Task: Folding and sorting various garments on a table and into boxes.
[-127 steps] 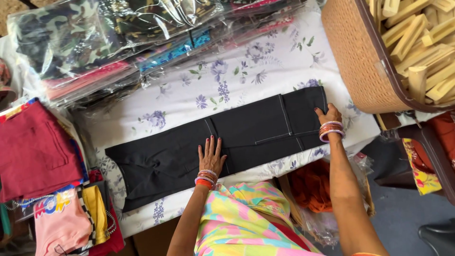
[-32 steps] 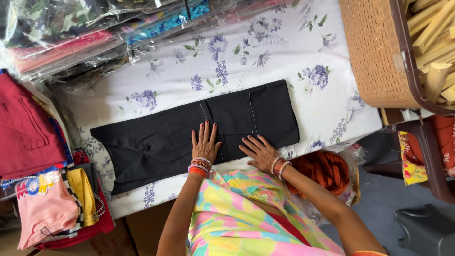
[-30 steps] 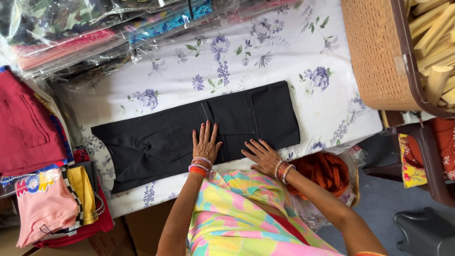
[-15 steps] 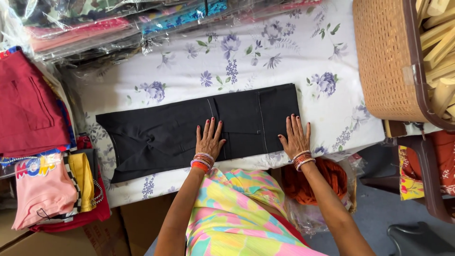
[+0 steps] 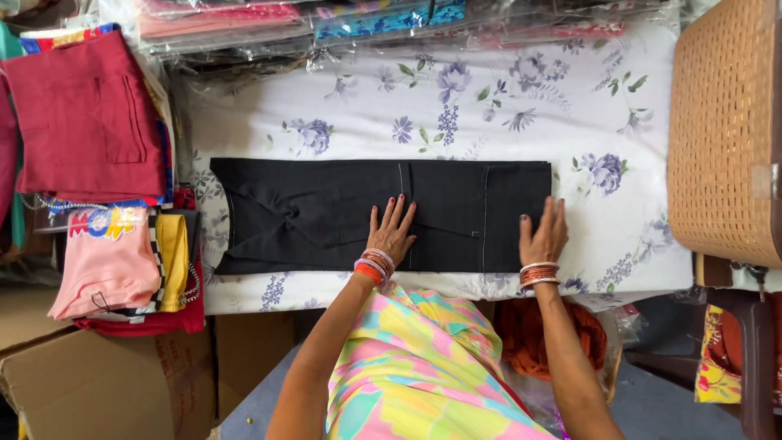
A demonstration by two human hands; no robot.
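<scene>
A folded black garment (image 5: 326,216) lies flat across a white sheet printed with purple flowers (image 5: 456,122). My left hand (image 5: 391,232) rests palm down on the garment's middle near its front edge, fingers spread. My right hand (image 5: 544,235) presses flat on the garment's right end, fingers apart. Both wrists wear orange and red bangles. Neither hand holds anything.
Clothes in clear plastic bags (image 5: 383,20) are stacked along the far edge. A pile of red, pink and yellow garments (image 5: 98,179) sits at the left, above cardboard boxes (image 5: 98,375). A woven basket (image 5: 721,130) stands at the right. An orange cloth (image 5: 562,338) lies below the table edge.
My right hand slid from the garment's middle out to its right end. My left hand stayed on the middle. The view shifted so the garment lies more level.
</scene>
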